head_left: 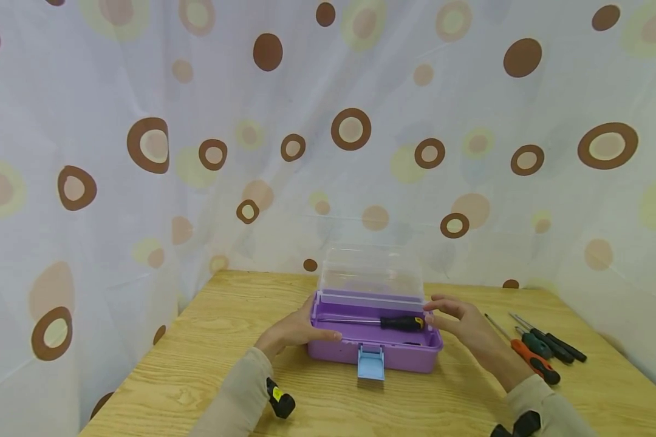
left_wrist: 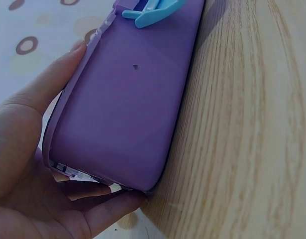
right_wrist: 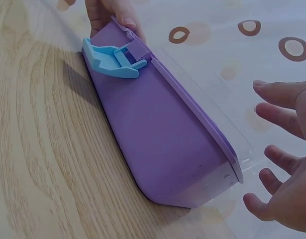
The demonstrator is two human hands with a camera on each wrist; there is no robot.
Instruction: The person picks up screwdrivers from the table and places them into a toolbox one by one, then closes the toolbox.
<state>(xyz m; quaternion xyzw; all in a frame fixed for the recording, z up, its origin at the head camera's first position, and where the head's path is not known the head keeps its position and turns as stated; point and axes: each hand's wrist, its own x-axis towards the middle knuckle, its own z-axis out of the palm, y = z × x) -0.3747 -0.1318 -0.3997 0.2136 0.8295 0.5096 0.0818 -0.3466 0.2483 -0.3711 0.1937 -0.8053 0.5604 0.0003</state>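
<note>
A purple toolbox (head_left: 344, 350) stands on the table with its clear lid (head_left: 372, 270) tipped back and its light blue latch (head_left: 370, 364) hanging down in front. Inside lies a screwdriver (head_left: 401, 323) with a black and yellow handle, its shaft toward the left. My left hand (head_left: 295, 328) grips the box's left end, thumb over the front rim and fingers around the side, as the left wrist view also shows. Beside the right end is my right hand (head_left: 467, 331), fingers spread and nothing held; in the right wrist view these fingers (right_wrist: 284, 159) stand apart from the box.
To the right on the wooden table (head_left: 197, 358) lie several screwdrivers: one with an orange and black handle (head_left: 533, 359), one with a dark green handle (head_left: 536, 344) and others with black handles (head_left: 565, 347). A white sheet with brown circles (head_left: 328, 182) hangs behind and at the sides.
</note>
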